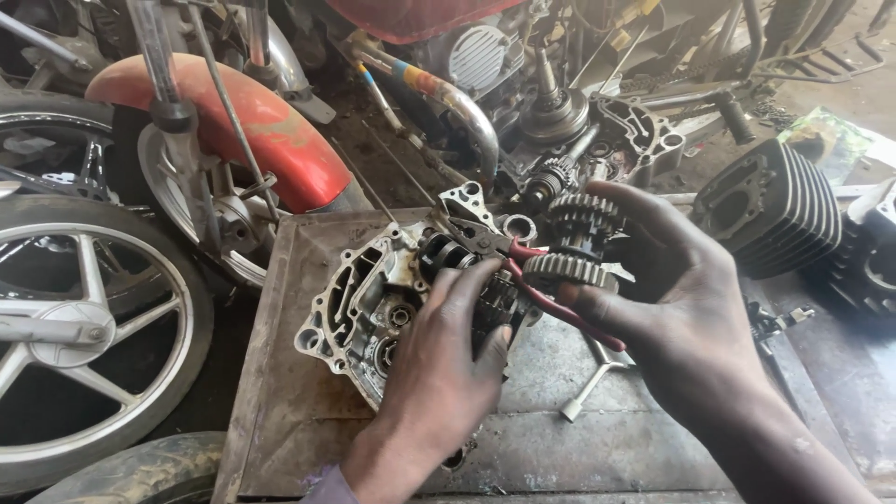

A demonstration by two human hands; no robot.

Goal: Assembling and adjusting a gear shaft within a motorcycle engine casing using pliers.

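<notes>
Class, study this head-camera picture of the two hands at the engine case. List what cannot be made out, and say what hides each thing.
- Head view: the near side of the grey metal engine case is covered by the left hand.
- The red-handled pliers: handle ends hidden behind the right hand.
- The stacked steel gear cluster: its far side is hidden by the right fingers.
- The spoked alloy wheel is cut off by the left edge.

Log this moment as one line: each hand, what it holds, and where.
left hand: on crankcase | right hand: holds gear cluster, red pliers | surface: metal tray
</notes>
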